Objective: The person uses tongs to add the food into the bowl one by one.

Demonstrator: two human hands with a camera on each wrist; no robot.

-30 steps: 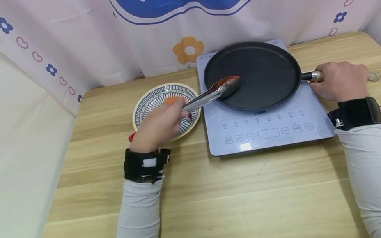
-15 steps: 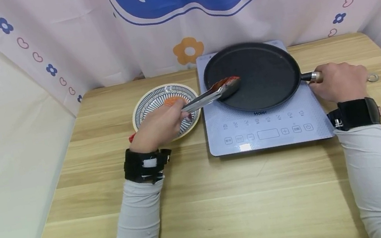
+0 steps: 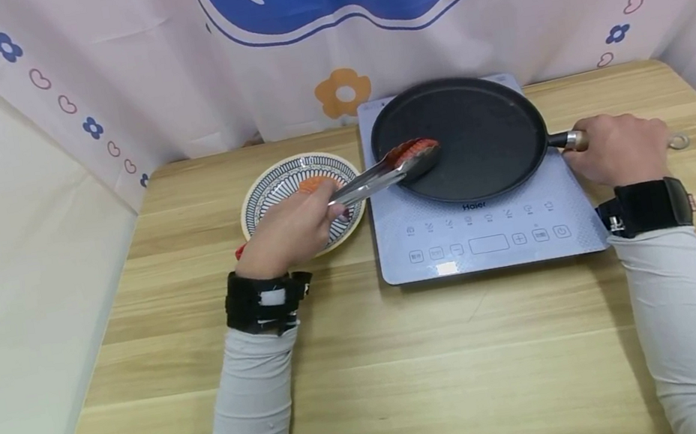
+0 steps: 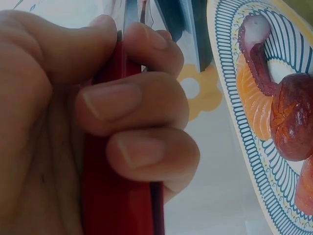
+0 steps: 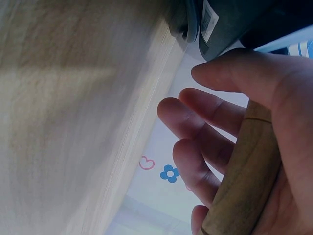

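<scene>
Where the left hand (image 3: 285, 234) grips: the red handles (image 4: 117, 200) of the tongs (image 3: 383, 182), fingers and thumb curled round them, probably to keep the skin off the pan.
Red piece (image 3: 414, 149): between the tongs' tips, over the left part of the pan (image 3: 486, 142); whether it touches the surface cannot be told.
Pan: level on the cooktop (image 3: 393, 240), its handle turned to the person's right, which suits the hand on that side.
Right hand (image 3: 620, 147): fingers curled loosely round the wooden handle (image 5: 244, 166), thumb off it; likely a hold to steady rather than lift.
Plate (image 3: 264, 195): just left of the cooktop, partly hidden by the left hand, a spot that seems to keep its food close to the pan.
Plate's load: an orange piece (image 4: 252, 98), a tentacle (image 4: 255, 32) and a dark round piece (image 4: 296, 127).
Table (image 3: 447, 368): bears cooktop and plate towards its back edge, perhaps to give the forearms room.
</scene>
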